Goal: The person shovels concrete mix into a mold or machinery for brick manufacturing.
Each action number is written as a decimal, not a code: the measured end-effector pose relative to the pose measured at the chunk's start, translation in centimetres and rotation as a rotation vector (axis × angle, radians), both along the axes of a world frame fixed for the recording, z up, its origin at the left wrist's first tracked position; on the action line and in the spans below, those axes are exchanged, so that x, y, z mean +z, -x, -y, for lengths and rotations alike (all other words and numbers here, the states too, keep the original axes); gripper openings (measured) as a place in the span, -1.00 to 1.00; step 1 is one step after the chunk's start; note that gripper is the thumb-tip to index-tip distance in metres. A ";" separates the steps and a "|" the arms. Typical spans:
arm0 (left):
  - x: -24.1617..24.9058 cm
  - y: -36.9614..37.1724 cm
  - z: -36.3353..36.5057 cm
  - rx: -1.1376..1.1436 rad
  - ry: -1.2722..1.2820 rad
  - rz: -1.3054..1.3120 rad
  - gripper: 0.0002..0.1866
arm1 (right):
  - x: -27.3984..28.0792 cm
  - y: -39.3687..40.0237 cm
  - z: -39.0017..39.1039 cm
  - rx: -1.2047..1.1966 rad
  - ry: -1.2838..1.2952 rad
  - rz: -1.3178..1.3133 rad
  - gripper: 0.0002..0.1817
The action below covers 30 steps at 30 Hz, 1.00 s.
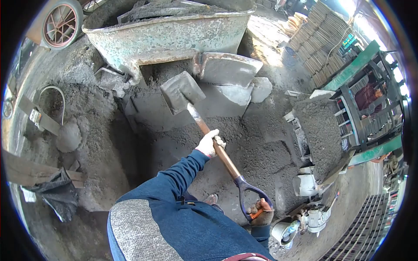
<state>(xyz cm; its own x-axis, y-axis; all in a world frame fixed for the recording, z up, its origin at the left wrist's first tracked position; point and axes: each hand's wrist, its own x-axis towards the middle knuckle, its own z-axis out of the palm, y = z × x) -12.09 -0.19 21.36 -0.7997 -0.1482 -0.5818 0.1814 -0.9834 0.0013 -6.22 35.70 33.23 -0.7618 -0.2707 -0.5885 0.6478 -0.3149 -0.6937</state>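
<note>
My left hand [210,144], in a whitish glove, is closed around the wooden shaft of a shovel [227,162] about midway along it. The fingers of my right hand [260,213] wrap the grip of the shovel's dark D-shaped handle, which shows some orange. The square metal blade [182,92] points away from me, in front of the opening under a large mixing tub [170,40]. Little or no material shows on the blade. Loose dark grey mix [270,158] lies on the floor to the right of the shaft.
Ahead, the worn tub holds more grey material, with a spoked wheel [62,24] at its left. A mix-filled trough or conveyor [320,135] and a motor [317,219] stand right, near a green-framed machine [370,87]. Stacked boards [320,39] are behind. A plank [39,169] juts in from the left.
</note>
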 end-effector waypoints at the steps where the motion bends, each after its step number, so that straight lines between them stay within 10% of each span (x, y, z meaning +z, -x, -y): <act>1: 0.3 0.6 1.4 0.003 -0.021 -0.018 -0.74 | 0.1 1.0 1.1 0.031 0.067 0.049 -0.78; 8: -1.3 3.5 25.7 0.062 0.394 0.051 -0.78 | 0.1 7.9 26.8 0.205 0.191 -0.097 -0.79; 30: -7.6 -1.3 26.7 -0.077 0.602 0.264 -0.79 | -9.8 -0.8 24.9 0.067 0.279 0.343 -0.83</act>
<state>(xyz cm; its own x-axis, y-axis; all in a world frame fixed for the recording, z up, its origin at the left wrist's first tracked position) -10.79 -26.94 13.80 -0.6631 -0.4569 -0.5928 0.0287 -0.8070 0.5899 -5.44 10.79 23.48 -0.5103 -0.4972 -0.7017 0.8511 -0.4087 -0.3294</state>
